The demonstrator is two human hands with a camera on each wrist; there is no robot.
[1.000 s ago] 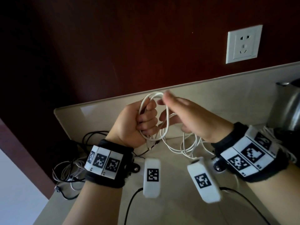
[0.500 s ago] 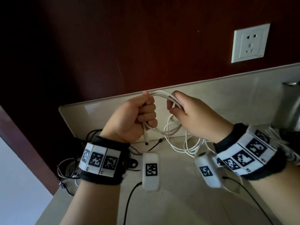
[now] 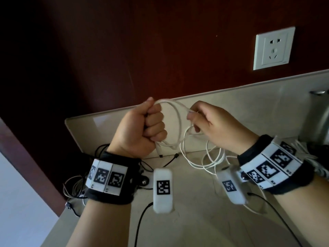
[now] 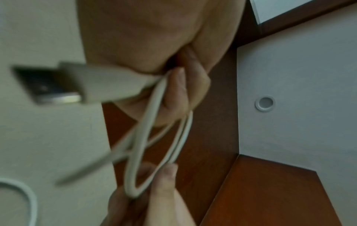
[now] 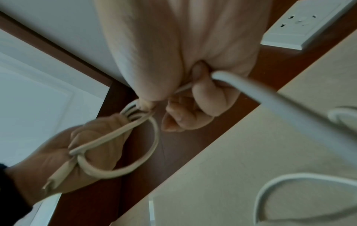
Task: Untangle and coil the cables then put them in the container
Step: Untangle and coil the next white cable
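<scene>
My left hand (image 3: 142,127) is a fist around several loops of a white cable (image 3: 178,120), held above the beige counter. The cable's plug (image 3: 159,151) hangs below the fist and shows large and blurred as the plug (image 4: 58,84) in the left wrist view. My right hand (image 3: 211,125) pinches the far side of the white cable loop between thumb and fingers, a short way right of the left hand (image 5: 81,146). The loose rest of the white cable (image 3: 210,161) trails in curls on the counter below the right hand (image 5: 189,94). No container is in view.
A tangle of black and thin light cables (image 3: 78,182) lies at the counter's left corner. A wall socket (image 3: 273,48) sits on the dark red wall at right. A metal kettle (image 3: 316,118) stands at the right edge. The counter's raised back edge (image 3: 106,120) runs behind the hands.
My right hand, wrapping cable at the left fist a second ago, has drawn away to the right, stretching the pinched loop wider. The left fist has stayed closed on the coil.
</scene>
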